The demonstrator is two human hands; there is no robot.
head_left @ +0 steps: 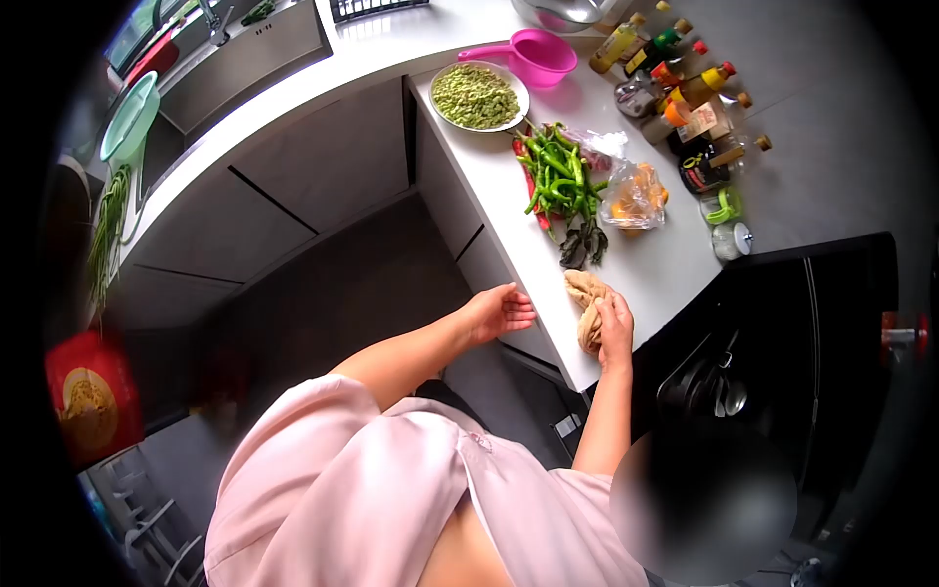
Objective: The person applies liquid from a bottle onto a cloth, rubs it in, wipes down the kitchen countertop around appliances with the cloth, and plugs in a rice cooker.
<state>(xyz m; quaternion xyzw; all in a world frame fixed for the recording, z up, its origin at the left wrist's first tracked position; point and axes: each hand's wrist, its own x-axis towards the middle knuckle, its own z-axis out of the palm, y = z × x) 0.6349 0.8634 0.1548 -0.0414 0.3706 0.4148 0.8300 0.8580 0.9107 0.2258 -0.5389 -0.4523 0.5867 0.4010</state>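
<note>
Near the counter's end lies a crumpled tan cloth (585,287), bunched into folds. My right hand (614,328) rests on it with the fingers curled over its right side, gripping it. Off the counter's front edge hangs my left hand (497,311), palm turned up and fingers stretched out, holding nothing. Just beyond the cloth are dark wilted leaves (584,245) and a heap of green peppers (559,176), with red peppers (520,157) along its left side. To their right sits a clear plastic bag (636,199) with orange things inside.
A bowl of chopped green food (476,96) and a pink ladle-like scoop (538,59) stand farther along the counter (675,254). Several bottles (699,88) line its far edge. A black stove area with hanging utensils (719,382) is at right; a sink (245,73) is at upper left.
</note>
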